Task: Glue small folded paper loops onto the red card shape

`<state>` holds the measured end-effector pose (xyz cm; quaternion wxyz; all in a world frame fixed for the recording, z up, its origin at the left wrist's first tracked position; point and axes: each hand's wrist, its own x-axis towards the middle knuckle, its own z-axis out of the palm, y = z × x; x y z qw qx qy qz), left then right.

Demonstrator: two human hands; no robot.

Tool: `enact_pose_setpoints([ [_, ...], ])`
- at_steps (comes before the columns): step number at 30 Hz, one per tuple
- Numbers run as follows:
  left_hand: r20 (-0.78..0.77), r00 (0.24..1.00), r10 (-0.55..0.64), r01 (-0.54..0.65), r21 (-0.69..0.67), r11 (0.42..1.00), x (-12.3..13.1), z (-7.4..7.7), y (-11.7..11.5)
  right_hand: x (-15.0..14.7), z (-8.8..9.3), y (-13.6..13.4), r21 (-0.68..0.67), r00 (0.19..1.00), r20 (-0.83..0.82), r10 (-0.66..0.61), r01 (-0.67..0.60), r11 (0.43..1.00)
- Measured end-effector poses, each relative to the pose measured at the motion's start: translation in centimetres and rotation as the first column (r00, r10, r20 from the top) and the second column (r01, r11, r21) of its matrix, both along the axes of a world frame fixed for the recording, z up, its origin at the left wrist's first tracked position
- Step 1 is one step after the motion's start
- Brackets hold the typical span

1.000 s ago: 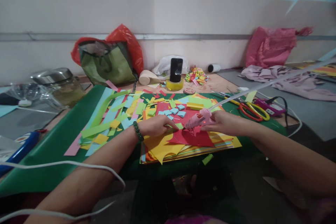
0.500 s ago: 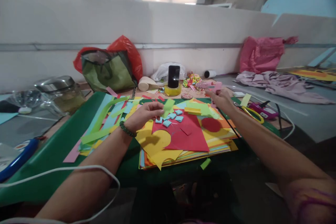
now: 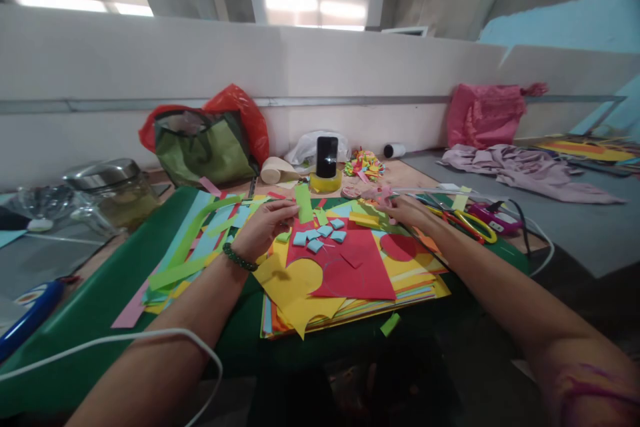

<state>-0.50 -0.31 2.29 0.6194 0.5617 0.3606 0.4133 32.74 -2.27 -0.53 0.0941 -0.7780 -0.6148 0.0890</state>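
Observation:
My left hand (image 3: 274,219) is closed in a pinch on a light green paper strip (image 3: 303,204), which stands up from the fingertips. A dark green bead bracelet circles that wrist. At the right, my right hand (image 3: 406,211) is wrapped round a pink glue gun (image 3: 379,193), partly hidden by the fingers, with a dark cord running below. Between the hands, several small folded light blue paper pieces (image 3: 315,245) lie on a red paper sheet (image 3: 367,273). A yellow sheet with curved cut-outs (image 3: 285,283) overlaps the paper stack beside it.
A phone (image 3: 327,157) stands in a yellow tape roll (image 3: 325,181) behind. Yellow-handled scissors (image 3: 477,227) and a purple device (image 3: 495,219) lie right. Paper strips (image 3: 185,270), a glass jar (image 3: 113,193) and a green bag (image 3: 205,147) are left. A white cable crosses my left forearm.
My right hand has come down and slightly left with the glue gun, nearer the papers. The green strip in my left hand now stands more upright. The scissors show more fully.

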Motion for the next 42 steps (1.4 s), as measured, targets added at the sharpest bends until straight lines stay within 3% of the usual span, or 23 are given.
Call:
enact_pose_setpoints([
  [3, 0.027, 1.0, 0.01, -0.009, -0.034, 0.999, 0.2, 0.0, 0.0, -1.5, 1.9, -2.4, -0.017, 0.976, 0.211, -0.062, 0.067, 0.998],
  [4, 0.036, 0.999, 0.009, -0.007, -0.05, 0.999, 0.3, -0.1, -0.1, -2.4, 2.5, -3.3, 0.026, 0.964, 0.261, -0.044, 0.039, 0.999],
  [6, 0.055, 0.998, 0.0, 0.005, -0.079, 0.997, 0.6, -0.3, -0.2, -4.8, 3.5, -4.9, 0.181, 0.959, 0.262, 0.106, -0.157, 0.971],
  [8, 0.072, 0.997, -0.025, 0.032, -0.091, 0.995, 0.8, -0.6, -0.4, -7.4, 3.9, -5.5, 0.328, 0.901, 0.217, 0.376, -0.43, 0.841],
  [11, 0.093, 0.993, -0.066, 0.074, -0.084, 0.994, 0.9, -0.9, -0.6, -10.7, 3.7, -4.5, 0.471, 0.711, 0.25, 0.657, -0.682, 0.559],
  [15, 0.119, 0.992, -0.045, 0.056, -0.094, 0.994, 0.7, -0.6, -0.6, -13.0, 2.9, -1.6, 0.625, 0.541, 0.276, 0.794, -0.729, 0.28],
  [17, 0.117, 0.993, -0.023, 0.035, -0.099, 0.994, 0.6, -0.5, -0.6, -13.3, 2.5, -0.6, 0.713, 0.517, 0.235, 0.823, -0.667, 0.215],
  [18, 0.11, 0.994, -0.014, 0.025, -0.098, 0.995, 0.6, -0.4, -0.6, -13.4, 2.3, -0.4, 0.746, 0.512, 0.2, 0.835, -0.632, 0.209],
  [20, 0.088, 0.996, 0.002, 0.005, -0.086, 0.996, 0.7, -0.4, -0.5, -13.5, 1.9, -0.2, 0.78, 0.497, 0.104, 0.862, -0.578, 0.24],
  [22, 0.065, 0.998, 0.019, -0.015, -0.051, 0.999, 0.7, -0.5, -0.5, -13.5, 1.5, -0.4, 0.789, 0.474, -0.026, 0.88, -0.531, 0.309],
  [28, -0.074, 0.996, 0.049, -0.04, 0.118, 0.992, 0.8, -1.0, -0.3, -13.6, 0.9, -0.4, 0.716, 0.38, -0.504, 0.776, -0.318, 0.621],
  [32, -0.189, 0.98, 0.063, -0.006, 0.286, 0.958, 0.9, -1.1, -0.4, -13.7, 1.0, -0.2, 0.596, 0.328, -0.693, 0.642, -0.239, 0.766],
  [36, -0.244, 0.969, 0.047, 0.047, 0.366, 0.929, 1.1, -1.3, -0.5, -13.7, 1.0, 0.0, 0.526, 0.324, -0.766, 0.554, -0.177, 0.832],
  [42, -0.298, 0.953, 0.053, 0.091, 0.449, 0.889, 1.1, -2.0, -0.4, -13.7, 1.0, 0.0, 0.495, 0.322, -0.793, 0.517, -0.153, 0.855],
])
